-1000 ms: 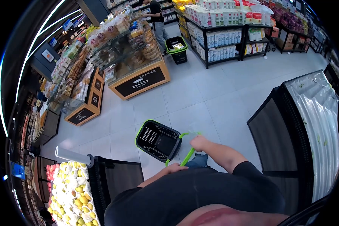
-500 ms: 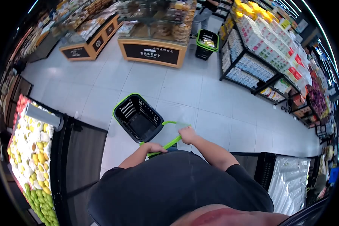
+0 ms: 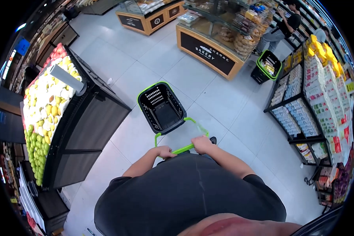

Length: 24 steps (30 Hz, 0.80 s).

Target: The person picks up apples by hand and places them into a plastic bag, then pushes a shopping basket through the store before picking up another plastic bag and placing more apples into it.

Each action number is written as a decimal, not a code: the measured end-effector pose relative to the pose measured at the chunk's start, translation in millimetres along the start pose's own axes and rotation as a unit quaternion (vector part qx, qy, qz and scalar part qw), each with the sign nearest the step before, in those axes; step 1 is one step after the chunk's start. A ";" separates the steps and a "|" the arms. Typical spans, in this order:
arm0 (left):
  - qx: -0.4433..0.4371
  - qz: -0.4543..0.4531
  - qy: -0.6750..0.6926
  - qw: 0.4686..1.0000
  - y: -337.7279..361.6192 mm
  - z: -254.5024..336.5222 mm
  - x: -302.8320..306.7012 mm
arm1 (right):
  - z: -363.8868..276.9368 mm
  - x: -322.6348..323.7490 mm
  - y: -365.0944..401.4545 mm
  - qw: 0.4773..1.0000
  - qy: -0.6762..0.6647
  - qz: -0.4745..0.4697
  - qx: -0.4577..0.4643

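Here, in the head view, the green handle (image 3: 183, 149) is held in the closed grip of the left hand (image 3: 165, 152) and of the right hand (image 3: 202, 144). The empty black basket (image 3: 161, 108) is seen upright on the floor (image 3: 220, 114), between the fruit stand's (image 3: 84, 129) right edge and the bakery counter's (image 3: 208, 53) lower-left corner.

Basket (image 3: 161, 108) between fruit stand (image 3: 78, 133) and bakery counter (image 3: 208, 51).
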<state>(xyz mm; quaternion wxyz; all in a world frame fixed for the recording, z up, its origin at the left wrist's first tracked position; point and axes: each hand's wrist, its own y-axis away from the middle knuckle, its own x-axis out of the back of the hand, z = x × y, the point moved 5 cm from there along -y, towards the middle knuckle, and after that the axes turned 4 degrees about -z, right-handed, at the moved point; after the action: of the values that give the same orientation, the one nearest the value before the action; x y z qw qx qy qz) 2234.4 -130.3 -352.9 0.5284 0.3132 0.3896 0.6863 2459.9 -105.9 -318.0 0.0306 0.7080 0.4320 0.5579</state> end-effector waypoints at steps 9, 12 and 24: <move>0.117 0.266 0.008 0.957 -16.7 76.5 -19.1 | 70.3 45.5 -11.2 0.981 0.043 -0.154 0.113; 0.133 0.320 0.026 0.938 -17.8 91.9 -25.3 | 90.4 41.7 -17.7 0.980 0.013 -0.150 0.131; 0.201 0.345 0.031 0.916 -34.6 78.4 -8.0 | 103.2 16.3 -78.1 0.971 0.035 -0.191 0.137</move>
<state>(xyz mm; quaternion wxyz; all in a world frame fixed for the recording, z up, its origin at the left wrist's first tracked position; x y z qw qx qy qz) 2318.9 -117.3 -343.8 0.1723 0.5062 0.4028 0.7429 2499.2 -1.2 -385.3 0.0236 0.5898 0.6323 0.5017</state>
